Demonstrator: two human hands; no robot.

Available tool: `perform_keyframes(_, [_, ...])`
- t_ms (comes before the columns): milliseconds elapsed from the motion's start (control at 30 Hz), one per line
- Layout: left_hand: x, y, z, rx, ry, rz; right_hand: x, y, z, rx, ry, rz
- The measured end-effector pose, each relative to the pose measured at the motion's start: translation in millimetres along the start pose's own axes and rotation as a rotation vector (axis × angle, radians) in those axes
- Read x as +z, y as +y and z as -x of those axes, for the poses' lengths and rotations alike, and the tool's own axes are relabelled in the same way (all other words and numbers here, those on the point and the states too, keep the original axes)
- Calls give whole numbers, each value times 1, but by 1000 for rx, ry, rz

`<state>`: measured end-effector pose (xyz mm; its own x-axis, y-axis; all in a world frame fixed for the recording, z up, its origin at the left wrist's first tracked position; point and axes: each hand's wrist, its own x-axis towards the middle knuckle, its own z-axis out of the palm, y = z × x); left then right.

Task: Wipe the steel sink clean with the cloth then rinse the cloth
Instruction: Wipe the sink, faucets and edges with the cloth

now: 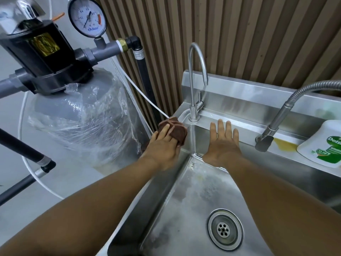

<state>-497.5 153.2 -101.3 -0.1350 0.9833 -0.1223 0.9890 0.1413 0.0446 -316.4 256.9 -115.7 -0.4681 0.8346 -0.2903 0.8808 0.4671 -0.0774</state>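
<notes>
The steel sink fills the lower middle, its basin smeared with pale residue around the round drain. My left hand presses a folded brown cloth onto the sink's far-left rim corner, fingers laid over it. My right hand is flat and empty, fingers spread, against the basin's back wall just below the rear ledge. A slim gooseneck tap rises behind the cloth, with no water running from it.
A flexible-hose spray tap hangs over the rear ledge at right, with a yellow stain and a white-and-green soap bottle beside it. Left of the sink stand a plastic-wrapped grey filter tank, a pressure gauge and pipes.
</notes>
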Motion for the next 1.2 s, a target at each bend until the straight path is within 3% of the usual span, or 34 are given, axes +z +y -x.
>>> perform_keyframes(233, [-8, 15, -58, -105, -77, -20, -2, -2, 1, 17, -37, 22])
perform_keyframes(467, [5, 4, 13, -116, 16, -9, -3, -2, 2, 10, -28, 25])
perform_keyframes(633, [11, -6, 56, -96, -12, -24, -5, -2, 2, 11, -31, 21])
perform_keyframes(1200, [-26, 15, -105, -129, -118, 51, -3, -4, 0, 26, -51, 6])
